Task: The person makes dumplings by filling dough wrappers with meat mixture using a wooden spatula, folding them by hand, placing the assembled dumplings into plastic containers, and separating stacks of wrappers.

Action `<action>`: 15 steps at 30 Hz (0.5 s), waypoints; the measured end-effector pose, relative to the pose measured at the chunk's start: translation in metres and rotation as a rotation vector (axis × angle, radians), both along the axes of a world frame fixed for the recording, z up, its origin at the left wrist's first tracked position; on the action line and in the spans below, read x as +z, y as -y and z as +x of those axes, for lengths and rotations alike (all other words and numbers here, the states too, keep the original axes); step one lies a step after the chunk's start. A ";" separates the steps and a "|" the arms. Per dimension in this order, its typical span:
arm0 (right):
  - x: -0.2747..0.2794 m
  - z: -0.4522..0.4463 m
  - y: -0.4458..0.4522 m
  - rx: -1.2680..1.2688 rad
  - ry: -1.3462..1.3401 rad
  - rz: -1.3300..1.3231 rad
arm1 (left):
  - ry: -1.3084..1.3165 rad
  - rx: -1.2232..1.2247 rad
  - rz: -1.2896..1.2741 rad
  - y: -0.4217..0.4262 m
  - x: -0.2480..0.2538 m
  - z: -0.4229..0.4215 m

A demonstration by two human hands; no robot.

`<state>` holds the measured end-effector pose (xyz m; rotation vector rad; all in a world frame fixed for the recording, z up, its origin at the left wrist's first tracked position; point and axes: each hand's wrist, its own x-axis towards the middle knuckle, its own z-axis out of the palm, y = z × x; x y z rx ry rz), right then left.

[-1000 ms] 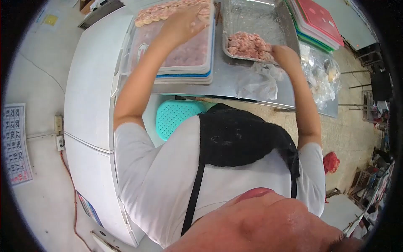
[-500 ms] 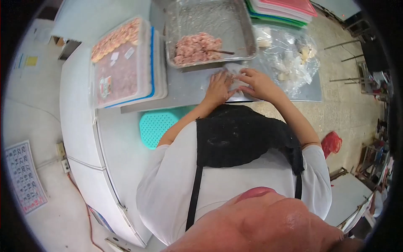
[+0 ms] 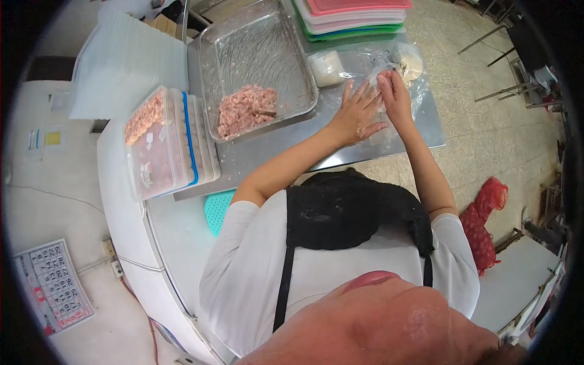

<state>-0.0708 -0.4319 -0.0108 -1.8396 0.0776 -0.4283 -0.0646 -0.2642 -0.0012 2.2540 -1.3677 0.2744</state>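
Observation:
My left hand (image 3: 360,115) lies with its fingers spread over clear plastic at the right of the metal table. Close beside it, my right hand (image 3: 394,97) has its fingers drawn together at the clear plastic bag (image 3: 420,91); what they pinch is too small to make out. A pale, rounded, dough-like piece (image 3: 412,66) lies in the bag just beyond that hand. Left of the hands sits a white block-like stack (image 3: 327,68) in plastic. Pink minced meat (image 3: 246,109) is heaped in the metal tray (image 3: 307,100), with a thin utensil (image 3: 264,113) stuck in it.
Stacked clear boxes with blue edging (image 3: 161,146) hold pinkish pieces at the left. Behind them stands a pile of translucent trays (image 3: 131,67). Coloured lids (image 3: 353,18) are stacked at the back. A turquoise perforated stool (image 3: 218,213) and a red net bag (image 3: 480,225) are below.
Both hands have moved from the table edge below the tray to the plastic bag at the right. My left hand has flattened and spread. The camera view has shifted too.

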 end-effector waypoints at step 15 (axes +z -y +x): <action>-0.037 0.058 0.051 -0.025 0.010 -1.180 | -0.082 -0.263 0.469 -0.004 0.056 0.035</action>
